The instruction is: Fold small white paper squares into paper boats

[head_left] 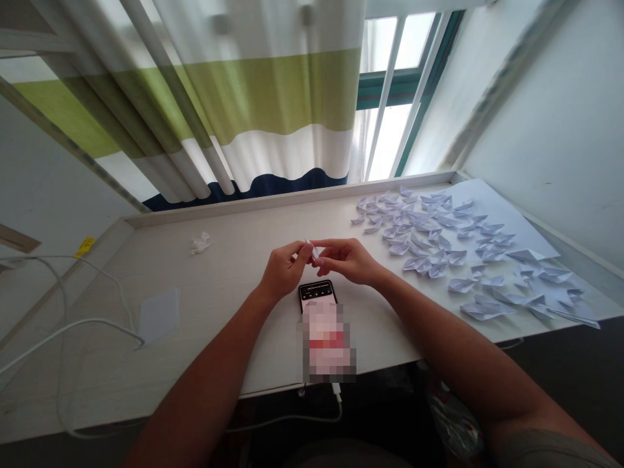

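Between my two hands, over the middle of the white desk (229,260), is a small folded white paper (313,249). My left hand (286,268) pinches it from the left, thumb and fingers closed on it. From the other side my right hand (348,260) grips it with its thumb and bent fingers. The paper is mostly covered by fingertips, so its exact shape is hard to make out. Just below my hands lies a phone (318,286), its lower screen blurred, with a white charging cable (336,392) at its bottom end.
Many folded paper boats (424,227) spread over the desk's right side, beside a large white sheet (480,195). A crumpled tissue (199,243), a flat paper piece (159,314) and white cables (73,338) lie to the left. A raised ledge (292,192) runs along the back, below the curtain (273,97).
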Available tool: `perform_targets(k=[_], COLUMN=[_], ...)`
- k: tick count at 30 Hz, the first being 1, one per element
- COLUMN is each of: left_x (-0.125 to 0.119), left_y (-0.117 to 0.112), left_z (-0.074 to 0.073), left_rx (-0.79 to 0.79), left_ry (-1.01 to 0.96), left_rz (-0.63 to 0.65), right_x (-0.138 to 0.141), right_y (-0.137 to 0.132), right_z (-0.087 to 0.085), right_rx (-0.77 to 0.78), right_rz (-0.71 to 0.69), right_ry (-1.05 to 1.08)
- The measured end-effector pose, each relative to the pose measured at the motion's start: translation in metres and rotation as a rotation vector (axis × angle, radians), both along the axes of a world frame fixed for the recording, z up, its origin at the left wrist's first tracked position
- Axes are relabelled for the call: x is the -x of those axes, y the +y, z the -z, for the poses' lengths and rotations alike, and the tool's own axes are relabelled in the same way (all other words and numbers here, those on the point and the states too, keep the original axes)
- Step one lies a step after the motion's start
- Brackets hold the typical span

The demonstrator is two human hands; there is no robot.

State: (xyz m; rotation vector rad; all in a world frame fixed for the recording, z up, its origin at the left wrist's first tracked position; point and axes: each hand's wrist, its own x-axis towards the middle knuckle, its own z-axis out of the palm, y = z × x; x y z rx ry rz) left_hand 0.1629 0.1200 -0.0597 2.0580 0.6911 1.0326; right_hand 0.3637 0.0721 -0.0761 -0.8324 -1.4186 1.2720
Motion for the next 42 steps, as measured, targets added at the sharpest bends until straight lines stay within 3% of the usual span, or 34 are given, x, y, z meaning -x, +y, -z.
perform_targets(k=[14, 21, 29, 34, 42], left_x=[0.001, 0.003, -0.005, -0.005, -0.005], left_y=[0.001, 0.002, 0.006, -0.001, 0.000], left_z=[0.003, 0.002, 0.001, -0.006, -0.003], left_rx=[0.029, 0.011, 0.363, 0.387, 0.446], left_ry=[0.038, 0.165, -0.150, -0.123, -0.136], left_rz=[-0.014, -0.111, -0.076, -0.052, -0.128], right_x=[-0.002, 0.000, 0.005, 0.004, 0.008], right_y=[0.000, -0.007, -0.005, -0.001, -0.004], right_z=[-0.002, -0.014, -0.012, -0.008, -0.008], right_rx=[-0.031, -0.155, -0.068, -0.006, -0.108], right_rz=[-0.013, 0.198, 0.253, 0.294, 0.366], right_ry=[-0.039, -0.381, -0.358, -0.343, -0.436])
